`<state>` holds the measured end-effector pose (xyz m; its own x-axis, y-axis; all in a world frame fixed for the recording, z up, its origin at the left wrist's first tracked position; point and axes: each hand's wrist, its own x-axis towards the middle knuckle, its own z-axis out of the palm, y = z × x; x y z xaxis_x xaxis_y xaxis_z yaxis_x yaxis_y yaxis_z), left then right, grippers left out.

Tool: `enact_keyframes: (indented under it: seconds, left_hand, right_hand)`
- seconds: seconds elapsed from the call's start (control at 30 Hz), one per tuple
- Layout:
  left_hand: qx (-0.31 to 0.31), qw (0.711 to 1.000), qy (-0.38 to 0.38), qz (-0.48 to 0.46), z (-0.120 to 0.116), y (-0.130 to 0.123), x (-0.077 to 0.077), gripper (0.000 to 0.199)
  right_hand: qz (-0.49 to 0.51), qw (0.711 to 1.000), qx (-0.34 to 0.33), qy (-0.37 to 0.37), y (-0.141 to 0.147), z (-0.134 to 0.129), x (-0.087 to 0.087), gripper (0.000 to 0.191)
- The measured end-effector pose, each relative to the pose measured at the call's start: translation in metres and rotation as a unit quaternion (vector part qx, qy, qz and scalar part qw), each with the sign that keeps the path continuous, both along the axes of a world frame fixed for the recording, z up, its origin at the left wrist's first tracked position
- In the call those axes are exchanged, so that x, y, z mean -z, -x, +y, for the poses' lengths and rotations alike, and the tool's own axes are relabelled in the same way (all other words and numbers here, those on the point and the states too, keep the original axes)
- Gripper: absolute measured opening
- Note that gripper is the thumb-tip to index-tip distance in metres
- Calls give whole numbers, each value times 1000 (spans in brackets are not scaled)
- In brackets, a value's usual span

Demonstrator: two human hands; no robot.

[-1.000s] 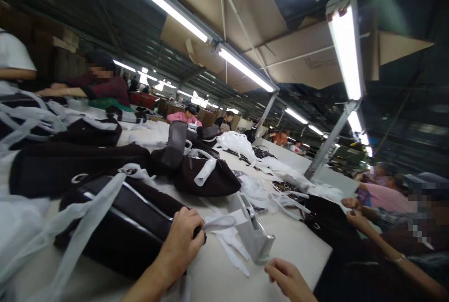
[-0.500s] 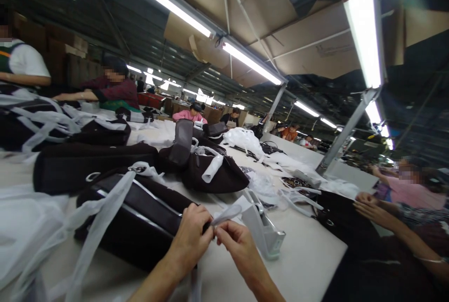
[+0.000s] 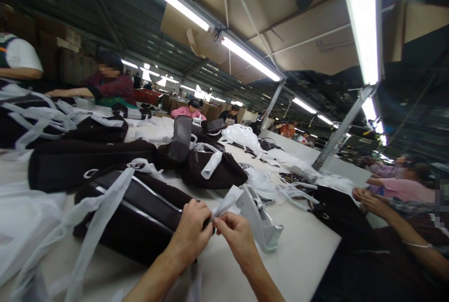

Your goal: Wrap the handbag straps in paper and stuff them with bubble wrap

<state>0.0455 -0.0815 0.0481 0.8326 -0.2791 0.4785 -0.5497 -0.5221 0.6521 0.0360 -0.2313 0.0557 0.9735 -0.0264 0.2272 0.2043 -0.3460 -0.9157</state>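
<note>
A dark bag (image 3: 140, 213) with shiny piping lies on the pale table in front of me, a metal ring and white wrapping at its upper edge. At the bag's right end my left hand (image 3: 192, 229) is closed on a white strip (image 3: 226, 201). Fingertips of my right hand (image 3: 236, 236) pinch the same strip, almost touching the left fingers. The part between the fingertips is hidden. Just beyond my right hand stands a grey tape dispenser (image 3: 261, 224).
More dark bags (image 3: 213, 166) lie behind, some wrapped in white. White wrapping sheets (image 3: 28, 227) cover the left side. The table edge (image 3: 326, 264) runs at right, where a person's hands (image 3: 368, 199) hold a black bag (image 3: 326, 208). Other people sit farther back.
The view has shifted slightly. The white strip stands up a little more above my fingertips. Both hands remain pinched together at the bag's end.
</note>
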Motion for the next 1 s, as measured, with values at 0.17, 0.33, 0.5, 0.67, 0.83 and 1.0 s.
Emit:
enact_keyframes:
  seconds: [0.17,0.33,0.5,0.67,0.83,1.0]
  left_hand:
    - [22,1000,-5,-14,2,1,-1,12]
    - [48,998,-10,-25,5,1,-1,12]
    - [63,997,-15,-31,7,2,-2,11]
    - [72,996,-19,-41,7,3,-4,25]
    - [70,996,-22,-52,6,3,-4,27]
    - [64,996,-27,-58,6,2,-2,27]
  right_hand:
    - [18,1000,4,-16,2,-2,4,32]
    - [19,998,24,-49,1,-7,17,32]
    - [-19,997,48,-54,-1,-7,26,31]
    - [-34,996,72,-33,4,-4,29,30]
    - [-111,979,163,47,14,8,35,26]
    - [-230,949,209,58,17,18,44,27]
